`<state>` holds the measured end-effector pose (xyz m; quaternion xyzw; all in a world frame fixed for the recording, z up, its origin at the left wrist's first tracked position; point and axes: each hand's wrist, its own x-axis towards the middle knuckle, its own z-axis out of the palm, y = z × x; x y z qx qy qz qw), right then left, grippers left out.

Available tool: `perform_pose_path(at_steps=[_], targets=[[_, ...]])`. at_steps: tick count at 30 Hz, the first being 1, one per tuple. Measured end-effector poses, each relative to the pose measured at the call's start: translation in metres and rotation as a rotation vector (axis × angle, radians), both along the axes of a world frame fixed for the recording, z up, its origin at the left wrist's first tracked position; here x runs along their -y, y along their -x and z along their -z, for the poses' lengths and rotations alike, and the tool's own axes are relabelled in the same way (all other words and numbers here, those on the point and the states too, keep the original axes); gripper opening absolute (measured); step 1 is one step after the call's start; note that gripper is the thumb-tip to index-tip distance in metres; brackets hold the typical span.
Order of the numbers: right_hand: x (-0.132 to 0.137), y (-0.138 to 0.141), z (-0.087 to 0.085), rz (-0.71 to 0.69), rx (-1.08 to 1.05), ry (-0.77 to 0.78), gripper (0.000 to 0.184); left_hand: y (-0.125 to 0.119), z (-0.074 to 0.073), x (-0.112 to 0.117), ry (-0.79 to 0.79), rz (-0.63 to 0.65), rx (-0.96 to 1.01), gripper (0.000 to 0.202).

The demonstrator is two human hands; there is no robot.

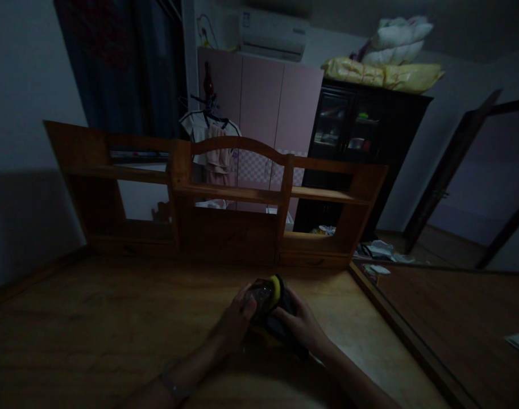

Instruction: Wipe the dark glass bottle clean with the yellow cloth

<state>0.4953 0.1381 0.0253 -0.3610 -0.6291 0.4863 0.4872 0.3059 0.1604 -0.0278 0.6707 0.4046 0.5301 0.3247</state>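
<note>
Both my hands meet on a small dark object with a yellow band (271,296) that rests on a wooden desk top (114,318). My left hand (237,321) curls round its left side, fingers on the rounded dark part. My right hand (302,326) wraps its right side from behind. The room is dim and I cannot make out what the object is.
A wooden shelf unit (225,193) stands along the desk's back edge. The desk's right edge (395,324) drops to the floor, where papers lie (381,250). Behind stand a pink wardrobe (276,108), a dark cabinet (361,130) with bundled bedding (387,62) on top, hanging clothes (212,142).
</note>
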Motion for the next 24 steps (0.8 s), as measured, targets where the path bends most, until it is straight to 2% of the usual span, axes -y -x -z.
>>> perform_pose_path(at_steps=[3,7,9,13,14,18,19,21,24], targets=[[0.000,0.000,0.005,-0.012,0.015,0.010,0.061,-0.004,-0.003,-0.001,0.068,0.057,0.063,0.059],[0.003,0.002,0.013,0.050,0.080,-0.023,0.080,-0.006,-0.007,0.000,0.060,0.107,0.043,0.061],[0.004,0.003,0.013,0.100,0.120,-0.043,0.074,-0.006,-0.009,0.002,0.054,0.118,0.026,0.061],[0.003,0.001,0.008,0.179,0.155,-0.109,0.029,-0.012,-0.017,0.007,0.115,0.207,0.049,0.063],[0.002,0.000,0.007,0.185,0.164,-0.111,0.024,-0.014,-0.019,0.008,0.165,0.254,0.101,0.063],[-0.002,-0.003,0.003,0.149,0.127,-0.070,0.028,-0.021,-0.022,0.005,0.434,0.437,0.422,0.074],[-0.001,-0.002,0.002,0.121,0.101,-0.048,0.032,-0.021,-0.021,0.003,0.481,0.464,0.479,0.078],[0.002,0.001,0.000,0.058,0.057,0.017,0.052,-0.020,-0.021,0.001,0.537,0.495,0.528,0.081],[0.009,0.006,0.000,0.036,0.045,0.066,0.075,-0.015,-0.022,0.001,0.500,0.485,0.460,0.072]])
